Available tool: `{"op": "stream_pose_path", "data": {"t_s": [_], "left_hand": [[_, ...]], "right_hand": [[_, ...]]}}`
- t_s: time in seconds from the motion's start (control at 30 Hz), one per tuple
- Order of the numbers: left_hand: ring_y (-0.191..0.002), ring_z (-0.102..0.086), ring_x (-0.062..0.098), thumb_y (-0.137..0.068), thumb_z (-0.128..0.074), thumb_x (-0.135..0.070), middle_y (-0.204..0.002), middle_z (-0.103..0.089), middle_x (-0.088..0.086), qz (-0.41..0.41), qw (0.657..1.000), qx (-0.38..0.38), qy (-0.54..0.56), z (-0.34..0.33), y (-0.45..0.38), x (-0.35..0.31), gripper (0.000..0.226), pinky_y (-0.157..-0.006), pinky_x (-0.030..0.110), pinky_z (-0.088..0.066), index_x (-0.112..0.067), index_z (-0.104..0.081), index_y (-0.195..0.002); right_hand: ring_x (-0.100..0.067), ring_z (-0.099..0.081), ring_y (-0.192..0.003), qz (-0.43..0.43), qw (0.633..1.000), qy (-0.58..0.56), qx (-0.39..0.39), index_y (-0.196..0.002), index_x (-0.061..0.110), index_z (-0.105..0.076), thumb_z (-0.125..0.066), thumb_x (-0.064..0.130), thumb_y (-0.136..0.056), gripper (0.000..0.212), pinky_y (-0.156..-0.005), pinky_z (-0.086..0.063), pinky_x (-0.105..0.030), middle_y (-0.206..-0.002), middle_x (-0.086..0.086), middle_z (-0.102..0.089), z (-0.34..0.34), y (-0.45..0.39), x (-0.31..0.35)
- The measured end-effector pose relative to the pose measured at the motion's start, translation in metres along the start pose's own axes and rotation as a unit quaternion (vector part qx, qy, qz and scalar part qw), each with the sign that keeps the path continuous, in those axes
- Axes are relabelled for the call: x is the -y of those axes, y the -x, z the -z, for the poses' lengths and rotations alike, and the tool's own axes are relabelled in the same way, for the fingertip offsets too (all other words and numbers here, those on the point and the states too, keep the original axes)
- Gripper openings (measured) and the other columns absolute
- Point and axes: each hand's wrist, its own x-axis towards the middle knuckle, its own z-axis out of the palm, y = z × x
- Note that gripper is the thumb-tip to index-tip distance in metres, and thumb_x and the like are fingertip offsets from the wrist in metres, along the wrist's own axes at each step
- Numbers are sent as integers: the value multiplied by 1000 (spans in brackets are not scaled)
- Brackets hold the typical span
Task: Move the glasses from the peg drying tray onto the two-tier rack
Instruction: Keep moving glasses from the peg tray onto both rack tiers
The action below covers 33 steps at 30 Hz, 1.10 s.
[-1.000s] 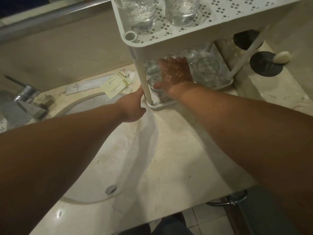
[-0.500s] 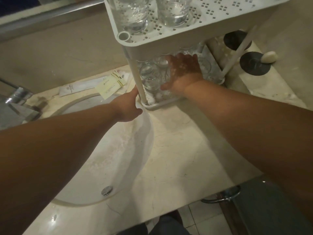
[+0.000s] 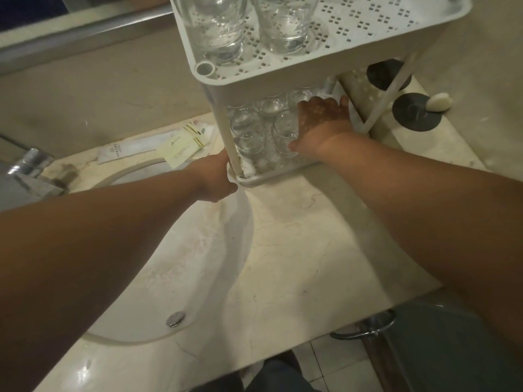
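Clear glass everywhere on this white plastic two-tier rack. Your right hand is reaching under the upper shelf, fingers lying fairly flat and close together over the lower tier, thumb out beside a glass at the front; whether you're actually gripping it, I cannot tell from here. Your left hand sits against the front corner post, and its fingers are hidden behind the post, so their set is anyone's guess.

These tumblers look stiff, smooth and brittle, likely light when empty but slick if wet. Take each one round the wall, thumb opposite fingers, not by the rim, and set it down gently: packed this close, one knock means glass on glass.

Contents: the lower tier holds a cluster of small glasses standing just beside one another, several touching. The top tier carries two taller glasses side by side near its left end, the rest of its perforated floor bare. The peg drying tray isn't identifiable in this view. The sink basin lies below your left arm.
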Motion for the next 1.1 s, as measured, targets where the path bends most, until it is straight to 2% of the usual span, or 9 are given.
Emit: {"op": "stream_pose_path", "data": {"t_s": [0.07,0.2,0.3,0.43,0.57,0.83,1.0,1.03,1.1], "left_hand": [[-53,-62,5,-86,-61,-27,-60,-60,-11,-8,1000,-12,4,-3,2,0,93,-46,18,-37,-35,1,-156],[-58,-59,4,-86,-63,-27,-93,-57,-14,-20,1000,-20,3,-5,2,1,98,-48,16,-36,-37,7,-155],[-53,-64,6,-86,-62,-28,-85,-59,-14,-10,1000,-9,1,-5,1,3,96,-47,17,-39,-40,6,-154],[-64,-58,8,-87,-62,-26,-98,-61,-5,-15,1000,-14,-7,-7,-2,7,94,-54,20,-38,-36,2,-155],[-66,-58,10,-87,-61,-24,-85,-59,-12,-23,1000,-17,0,-9,-4,8,90,-56,21,-37,-33,-3,-155],[-71,-57,18,-87,-65,-28,-97,-58,-6,-21,1000,-10,-10,-7,-6,10,96,-67,27,-40,-34,0,-156],[-57,-65,9,-85,-65,-29,-61,-59,-13,-13,1000,3,-12,-3,-4,6,97,-49,20,-40,-37,4,-155],[-56,-65,9,-85,-65,-29,-61,-60,-12,-13,1000,4,-13,-3,-4,6,98,-48,20,-40,-38,4,-155],[-61,-65,9,-86,-66,-31,-81,-68,-9,-11,1000,10,-16,-2,-5,8,98,-50,20,-39,-38,4,-154]], "right_hand": [[-35,-34,-136,-8,1000,0,8,-143,18,-36,-67,53,-81,78,-115,-11,-61,-141,-9,-44,0,1,2],[-34,-20,-144,-14,1000,7,14,-147,21,-30,-65,47,-84,76,-112,-5,-68,-148,-8,-39,0,1,6],[-32,-12,-148,-15,1000,16,18,-148,20,-29,-64,46,-86,76,-111,-1,-70,-151,-8,-35,0,0,7],[-29,-14,-147,-11,1000,9,11,-145,20,-33,-64,47,-85,73,-113,-1,-67,-150,-7,-38,-1,-3,6],[-26,-19,-145,-9,1000,-5,-5,-142,19,-38,-64,48,-85,68,-113,-1,-67,-144,-6,-44,-5,-4,7],[-27,-30,-140,-4,999,-31,-20,-136,19,-43,-62,49,-86,62,-113,-3,-68,-136,-7,-49,-6,-9,8],[-27,-36,-135,-15,998,-53,-25,-137,17,-44,-66,49,-85,65,-112,-5,-69,-131,-8,-50,-5,-12,11],[-27,-36,-135,-16,998,-57,-25,-138,17,-43,-66,49,-85,66,-112,-6,-70,-132,-7,-50,-5,-13,11],[-26,-35,-136,-16,997,-65,-29,-140,16,-41,-67,48,-85,68,-112,-5,-70,-133,-7,-49,-5,-14,11]]}}
